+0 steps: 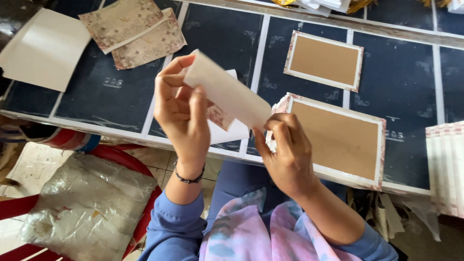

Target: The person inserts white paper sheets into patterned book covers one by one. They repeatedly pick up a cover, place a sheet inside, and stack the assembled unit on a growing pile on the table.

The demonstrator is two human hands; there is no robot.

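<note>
My left hand point(181, 113) and my right hand point(285, 150) together hold a folded cream paper sheet point(227, 92) up above the front edge of the dark table point(121, 96). The left hand pinches its upper left end, the right hand its lower right end. A bit of floral print shows on the sheet's underside. Just right of my right hand lies a brown cardboard panel with a floral paper border point(338, 140), with a stack of similar pieces under it.
A smaller bordered cardboard panel point(324, 60) lies farther back. Floral paper sheets point(133, 29) and a plain cream sheet point(46, 48) are at the back left. A stack of bordered papers point(447, 164) sits at the right edge. A plastic-wrapped bundle point(87, 208) rests on a red chair, lower left.
</note>
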